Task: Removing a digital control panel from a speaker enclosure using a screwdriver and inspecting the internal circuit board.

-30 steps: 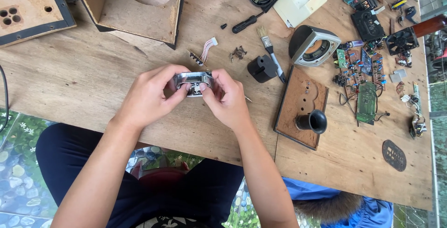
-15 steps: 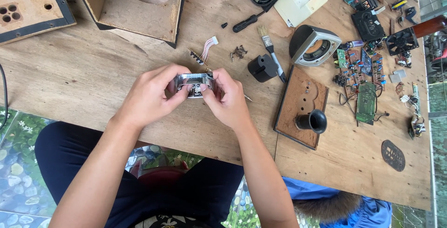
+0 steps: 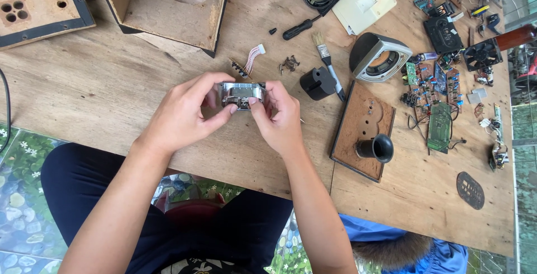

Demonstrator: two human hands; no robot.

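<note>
**Small metal part held over a cluttered bench**

A small shiny metal bracket point(image 3: 241, 95) was pinched at centre frame, just above the wooden table point(image 3: 112, 95), between the left hand point(image 3: 182, 114) and the right hand point(image 3: 279, 118), fingertips pressed to its ends. Such a smooth, hard-edged piece was judged best gripped evenly from both sides. A bristled brush point(image 3: 327, 61) and green circuit boards point(image 3: 439, 123) lay at right.
</note>
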